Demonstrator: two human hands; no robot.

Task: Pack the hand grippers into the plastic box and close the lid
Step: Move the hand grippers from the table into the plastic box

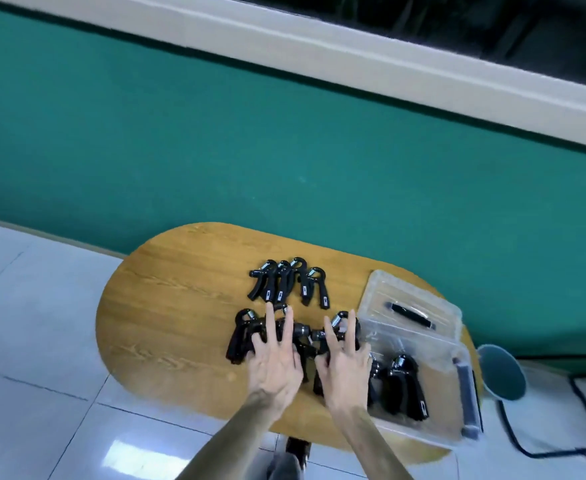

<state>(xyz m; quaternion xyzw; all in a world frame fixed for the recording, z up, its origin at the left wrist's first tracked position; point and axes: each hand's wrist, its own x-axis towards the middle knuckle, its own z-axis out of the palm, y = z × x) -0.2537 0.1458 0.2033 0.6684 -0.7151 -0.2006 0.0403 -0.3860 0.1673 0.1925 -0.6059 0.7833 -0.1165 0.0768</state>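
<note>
Black hand grippers lie in two rows on the oval wooden table (166,306). The far row (288,282) holds several, untouched. Over the near row (246,337) rest my left hand (276,358) and my right hand (345,362), with two fingers of each stretched forward and the others curled down onto the grippers. Whether either hand has a firm hold I cannot tell. To the right stands the clear plastic box (457,372) with hand grippers (405,382) inside it. Its clear lid (409,306), with a black handle, lies just behind the box.
The table stands against a green wall on a white tiled floor (24,341). A teal round bin (502,372) and black cables (582,445) sit on the floor to the right of the table. A dark table leg shows below the near edge.
</note>
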